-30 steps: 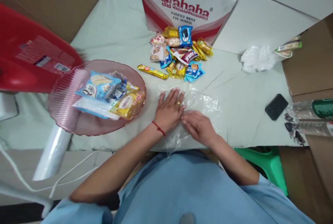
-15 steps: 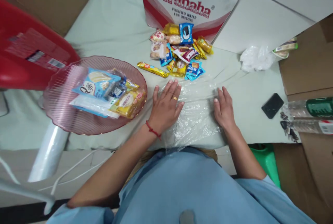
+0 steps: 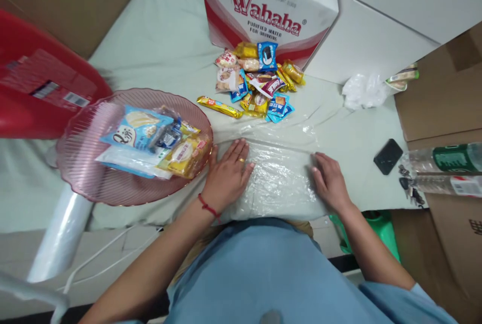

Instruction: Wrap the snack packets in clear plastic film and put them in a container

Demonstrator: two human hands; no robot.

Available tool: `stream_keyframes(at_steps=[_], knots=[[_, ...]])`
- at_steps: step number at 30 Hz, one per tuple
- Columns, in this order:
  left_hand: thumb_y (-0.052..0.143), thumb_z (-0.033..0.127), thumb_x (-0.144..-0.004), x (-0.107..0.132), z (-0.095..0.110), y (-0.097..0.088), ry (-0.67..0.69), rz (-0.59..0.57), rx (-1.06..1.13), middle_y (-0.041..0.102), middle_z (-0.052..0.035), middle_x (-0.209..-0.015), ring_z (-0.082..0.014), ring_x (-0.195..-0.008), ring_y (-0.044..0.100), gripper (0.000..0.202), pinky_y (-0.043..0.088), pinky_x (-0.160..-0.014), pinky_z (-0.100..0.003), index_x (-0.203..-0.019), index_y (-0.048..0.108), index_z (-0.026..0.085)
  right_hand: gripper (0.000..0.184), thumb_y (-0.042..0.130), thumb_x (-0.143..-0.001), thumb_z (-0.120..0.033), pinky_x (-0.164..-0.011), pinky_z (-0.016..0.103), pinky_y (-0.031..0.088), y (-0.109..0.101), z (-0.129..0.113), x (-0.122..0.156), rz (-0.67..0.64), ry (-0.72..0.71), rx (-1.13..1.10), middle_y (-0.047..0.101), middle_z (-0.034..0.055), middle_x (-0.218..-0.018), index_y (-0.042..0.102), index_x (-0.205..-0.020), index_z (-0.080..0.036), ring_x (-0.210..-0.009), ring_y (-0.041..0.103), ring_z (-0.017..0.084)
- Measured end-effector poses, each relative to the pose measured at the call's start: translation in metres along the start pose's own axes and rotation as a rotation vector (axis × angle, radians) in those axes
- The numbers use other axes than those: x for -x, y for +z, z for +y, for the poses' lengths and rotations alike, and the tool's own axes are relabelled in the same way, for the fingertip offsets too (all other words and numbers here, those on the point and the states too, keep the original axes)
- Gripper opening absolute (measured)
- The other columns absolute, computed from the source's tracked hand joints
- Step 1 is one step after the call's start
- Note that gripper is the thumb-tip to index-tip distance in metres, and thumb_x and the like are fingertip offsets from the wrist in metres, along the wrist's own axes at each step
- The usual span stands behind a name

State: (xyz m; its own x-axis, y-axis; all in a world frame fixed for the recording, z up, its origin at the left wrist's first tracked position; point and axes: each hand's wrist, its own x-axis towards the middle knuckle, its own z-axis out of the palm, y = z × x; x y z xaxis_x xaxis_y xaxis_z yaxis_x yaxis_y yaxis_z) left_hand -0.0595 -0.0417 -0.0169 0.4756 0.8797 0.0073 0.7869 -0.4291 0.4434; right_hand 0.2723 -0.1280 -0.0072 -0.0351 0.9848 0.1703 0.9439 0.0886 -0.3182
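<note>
A clear, crinkled plastic sheet or bag [image 3: 280,178] lies spread on the cloth-covered table in front of my body. My left hand [image 3: 229,173] rests palm down on its left side, fingers stretched out. At the opposite side, my right hand [image 3: 331,181] touches the plastic's edge with fingers extended and thumb apart, gripping nothing. Left of my left hand stands a pink ribbed plate [image 3: 81,183] holding several packaged snacks [image 3: 146,135]. Beyond the plastic is a pile of small wrapped snacks [image 3: 259,83], with a yellow stick-shaped packet [image 3: 219,106] at its left.
A Wahaba-style white and red carton, printed "Wahaha" [image 3: 267,12], stands behind the pile. A red container [image 3: 48,78] and a plastic roll [image 3: 60,238] are at the left. On the right are a crumpled white bag [image 3: 364,90], a black phone [image 3: 388,156], keys [image 3: 410,186] and bottles [image 3: 455,157].
Both hands have slid toward my body over the plastic, which now looks flatter. My right hand has also shifted slightly right, and the view has moved a little.
</note>
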Motion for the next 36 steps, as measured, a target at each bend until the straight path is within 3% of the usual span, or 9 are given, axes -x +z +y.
stream_keyframes(at_steps=[4,9,14,19,23,25,27,32,36], knots=[[0.033,0.04,-0.11,0.004,0.012,-0.009,0.012,0.127,0.013,0.047,-0.0131,-0.166,-0.0278,-0.159,0.039,0.055,0.014,-0.134,-0.059,-0.158,0.05,0.018,0.038,0.045,-0.108,-0.037,-0.11,0.058,0.051,-0.008,-0.015,-0.089,0.1,-0.094,0.015,0.07,0.0157,-0.132,0.068,-0.136,-0.023,-0.125,0.062,0.034],[0.037,0.039,-0.109,0.021,0.012,0.004,-0.034,0.125,-0.05,0.045,-0.0146,-0.167,-0.0312,-0.157,0.042,0.058,0.014,-0.132,-0.065,-0.164,0.042,0.021,0.045,0.045,-0.108,-0.033,-0.121,0.063,0.038,0.025,-0.047,-0.218,0.098,-0.281,0.053,0.056,0.0124,-0.154,0.056,-0.151,-0.025,-0.146,0.044,0.035],[0.037,0.041,-0.108,0.023,0.004,0.014,-0.067,0.081,-0.096,0.039,-0.0156,-0.17,-0.0327,-0.158,0.04,0.062,0.013,-0.131,-0.069,-0.167,0.035,0.02,0.042,0.039,-0.112,-0.038,-0.124,0.065,0.033,0.041,-0.051,-0.278,0.039,-0.389,0.029,0.06,0.0114,-0.147,0.059,-0.147,-0.025,-0.147,0.043,0.034],[0.037,0.04,-0.108,0.021,0.004,0.015,-0.051,0.077,-0.091,0.038,-0.0155,-0.171,-0.0311,-0.159,0.038,0.062,0.009,-0.132,-0.067,-0.166,0.037,0.018,0.048,0.04,-0.111,-0.046,-0.117,0.063,0.041,-0.018,-0.037,-0.251,0.04,-0.35,-0.146,0.064,0.012,-0.139,0.059,-0.147,-0.02,-0.137,0.054,0.034],[0.037,0.041,-0.108,0.022,0.004,0.016,-0.057,0.073,-0.083,0.035,-0.015,-0.172,-0.0298,-0.161,0.034,0.062,0.005,-0.133,-0.066,-0.166,0.037,0.017,0.042,0.048,-0.107,-0.044,-0.096,0.042,0.057,-0.055,-0.041,-0.203,-0.459,-0.308,-0.388,0.076,0.004,-0.112,0.068,-0.137,-0.024,-0.102,0.07,0.023],[0.037,0.041,-0.109,0.022,0.004,0.016,-0.058,0.068,-0.08,0.034,-0.0152,-0.172,-0.0299,-0.161,0.033,0.063,0.004,-0.133,-0.066,-0.166,0.035,0.017,0.037,0.05,-0.104,-0.038,-0.087,0.034,0.057,-0.051,-0.05,-0.183,-0.755,-0.359,-0.454,0.077,0.0015,-0.1,0.074,-0.129,-0.024,-0.089,0.07,0.019],[0.036,0.041,-0.109,0.022,0.004,0.016,-0.052,0.066,-0.079,0.034,-0.0158,-0.172,-0.0303,-0.161,0.033,0.063,0.004,-0.132,-0.067,-0.167,0.034,0.017,0.037,0.049,-0.1,-0.027,-0.085,0.031,0.056,-0.035,-0.061,-0.17,-0.855,-0.397,-0.443,0.078,0.001,-0.095,0.077,-0.125,-0.023,-0.084,0.069,0.017],[0.037,0.04,-0.108,0.022,0.005,0.015,-0.046,0.074,-0.059,0.035,-0.0159,-0.172,-0.0309,-0.161,0.034,0.064,0.005,-0.132,-0.068,-0.167,0.033,0.018,0.038,0.047,-0.095,-0.017,-0.097,0.038,0.054,0.004,-0.07,-0.158,-0.421,-0.285,-0.326,0.078,0.0057,-0.094,0.078,-0.117,-0.019,-0.096,0.07,0.021],[0.037,0.041,-0.108,0.021,0.006,0.015,-0.052,0.075,-0.036,0.034,-0.0156,-0.173,-0.0312,-0.162,0.033,0.065,0.006,-0.132,-0.069,-0.167,0.032,0.017,0.033,0.047,-0.105,-0.034,-0.087,0.038,0.057,-0.017,-0.054,-0.134,-0.131,-0.088,-0.399,0.076,0.0055,-0.095,0.073,-0.12,-0.021,-0.09,0.071,0.022]])
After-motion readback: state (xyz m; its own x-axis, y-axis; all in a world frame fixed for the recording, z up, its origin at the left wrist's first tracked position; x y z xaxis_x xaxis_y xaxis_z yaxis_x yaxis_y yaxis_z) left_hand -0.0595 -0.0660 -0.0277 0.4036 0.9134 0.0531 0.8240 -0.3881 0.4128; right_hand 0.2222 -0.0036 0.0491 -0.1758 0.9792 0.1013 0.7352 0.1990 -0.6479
